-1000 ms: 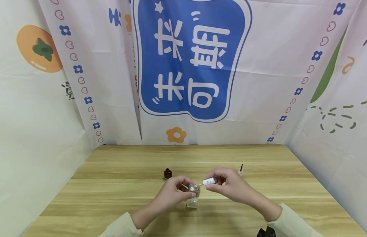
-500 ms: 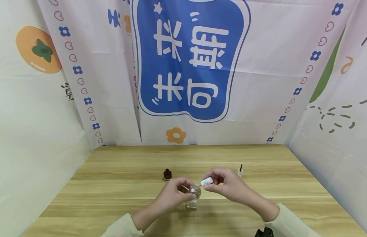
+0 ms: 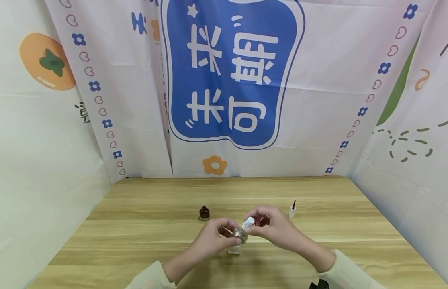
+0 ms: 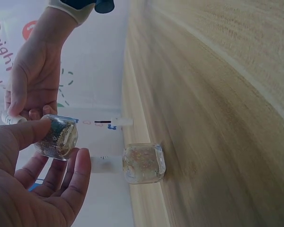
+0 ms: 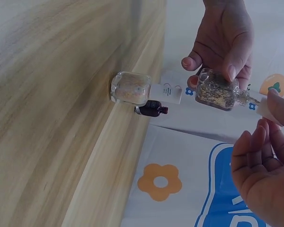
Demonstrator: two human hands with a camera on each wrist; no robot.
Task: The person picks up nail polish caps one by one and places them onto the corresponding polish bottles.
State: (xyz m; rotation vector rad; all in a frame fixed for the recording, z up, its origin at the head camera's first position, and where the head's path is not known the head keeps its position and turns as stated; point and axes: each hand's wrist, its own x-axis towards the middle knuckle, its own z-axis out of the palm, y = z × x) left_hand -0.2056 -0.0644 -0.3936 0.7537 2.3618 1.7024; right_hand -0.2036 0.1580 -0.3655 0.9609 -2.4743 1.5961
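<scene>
My left hand [image 3: 217,237] holds a clear glass nail polish bottle [image 5: 217,90] with gold glitter in it, pinched between thumb and fingers and tilted to the right. Between the thumb and fingers of my right hand [image 3: 273,226] is a white nail polish cap [image 3: 248,222]. The cap sits close to the bottle's neck, its thin stem reaching the mouth in the right wrist view; the brush tip cannot be made out. Just below the hands, a second glitter polish bottle [image 4: 144,163] with a white cap stands upright on the table.
Farther back on the wooden table [image 3: 155,224] stands a small dark red bottle [image 3: 204,213] with a bare neck. At the right, a white cap [image 3: 292,212] stands with its black brush pointing up. Printed cloth [image 3: 318,120] encloses the table's back and sides.
My right hand has moved left, bringing the cap up to the bottle and tilting it more upright. The left hand and bottle have shifted slightly right and down.
</scene>
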